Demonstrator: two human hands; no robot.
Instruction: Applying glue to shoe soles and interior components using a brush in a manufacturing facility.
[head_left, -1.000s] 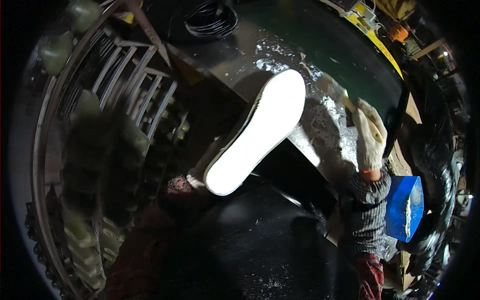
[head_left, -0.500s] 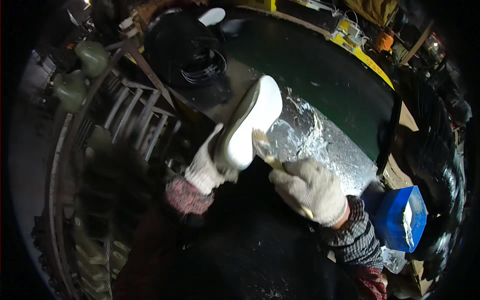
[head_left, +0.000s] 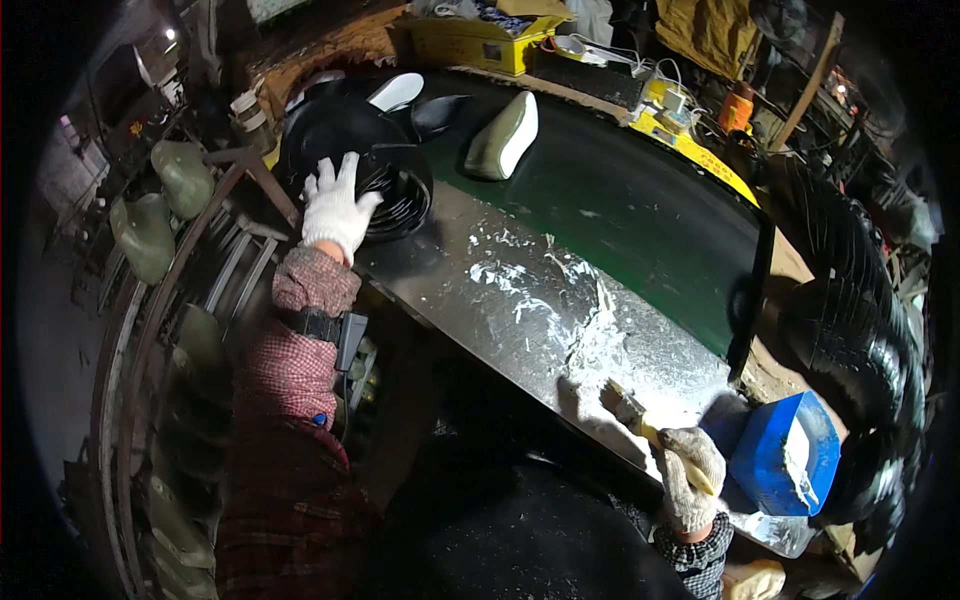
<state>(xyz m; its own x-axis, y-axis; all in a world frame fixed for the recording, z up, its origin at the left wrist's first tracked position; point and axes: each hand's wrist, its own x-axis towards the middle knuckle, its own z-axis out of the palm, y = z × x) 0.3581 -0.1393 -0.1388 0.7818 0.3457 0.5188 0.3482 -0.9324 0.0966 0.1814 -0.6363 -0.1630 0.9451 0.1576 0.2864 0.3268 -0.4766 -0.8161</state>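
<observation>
At the far left, olive shoe lasts (head_left: 165,200) hung on a curved metal rack (head_left: 215,290), dim and partly lost in shadow. The left hand (head_left: 335,205), gloved in white, lay spread and flat on a stack of black soles (head_left: 375,165) at the desk's corner, fingers released rather than closed on any one piece. To lift a single sole cleanly, it would be wise to peel at the top edge with the fingertips instead of pressing the whole stack. Farther along, one white-bottomed sole (head_left: 503,135) sat on the green belt (head_left: 640,215), well apart from both hands. The steel desk (head_left: 480,310) was smeared with white glue (head_left: 580,310). At its right end the right hand (head_left: 690,475), also gloved, was clenched on a brush (head_left: 640,420) whose bristles touched the smear; keeping the brush low would save drips. Beside it stood a blue glue tub (head_left: 785,455). How many soles were stacked could not be told, and the dark shapes at the far right were unclear.
</observation>
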